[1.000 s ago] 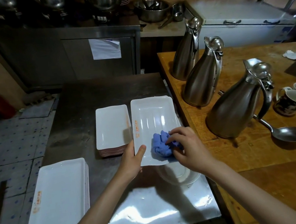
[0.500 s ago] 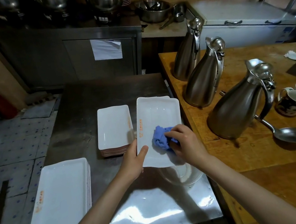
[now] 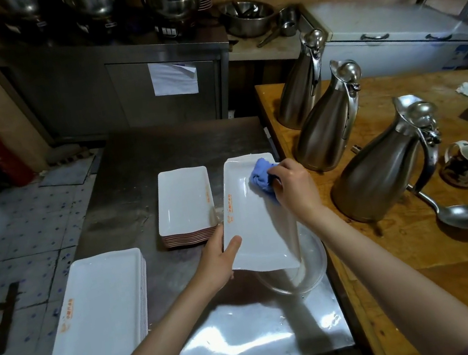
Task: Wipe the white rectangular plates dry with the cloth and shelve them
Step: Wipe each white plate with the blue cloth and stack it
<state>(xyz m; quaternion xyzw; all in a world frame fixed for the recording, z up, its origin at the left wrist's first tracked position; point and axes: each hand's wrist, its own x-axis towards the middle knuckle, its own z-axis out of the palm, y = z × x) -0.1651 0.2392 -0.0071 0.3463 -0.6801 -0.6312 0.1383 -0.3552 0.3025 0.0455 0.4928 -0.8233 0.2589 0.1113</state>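
Right hand (image 3: 294, 189) has the cloth (image 3: 261, 179) bunched in curled fingers, pressing it on the far end of the plate (image 3: 252, 220). Left hand (image 3: 219, 259) pinches the near left corner, thumb on top, so the plate's tilted over a glass bowl (image 3: 312, 272). Honestly that one-corner hold looks sketchy. Push hard way out there and it could pivot, slip, and smack the bowl or the stack (image 3: 185, 206) just left.

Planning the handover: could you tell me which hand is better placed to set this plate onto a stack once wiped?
Probably left: the left hand already grips the plate; the right hand holds the cloth.
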